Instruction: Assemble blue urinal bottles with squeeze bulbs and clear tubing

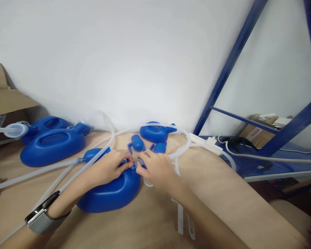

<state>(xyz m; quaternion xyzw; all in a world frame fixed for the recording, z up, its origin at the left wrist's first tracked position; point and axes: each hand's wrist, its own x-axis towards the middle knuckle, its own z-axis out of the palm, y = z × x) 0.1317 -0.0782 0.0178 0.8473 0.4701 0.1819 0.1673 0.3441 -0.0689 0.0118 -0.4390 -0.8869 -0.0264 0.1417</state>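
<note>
A large blue plastic jug [111, 195] lies on its side on the table below my hands. My left hand [116, 164] is closed in a pinch at the jug's mouth, thumb and forefinger against its rim. My right hand [155, 169] pinches a small clear plastic fitting [140, 161] at the same mouth. The fingertips of both hands almost meet and partly hide the joint. A pale ring [148, 182] shows under my right hand. Just beyond my fingers are a small blue bottle-shaped part [137, 142] and another blue part [160, 147].
Blue jugs [54, 143] with clear hoses [36, 175] lie at left, beside a cardboard box [10, 100]. Another blue jug [152, 133] rests by the wall. A looped hose [182, 149] and a white power strip [209, 144] are at right, near a blue metal rack [223, 69].
</note>
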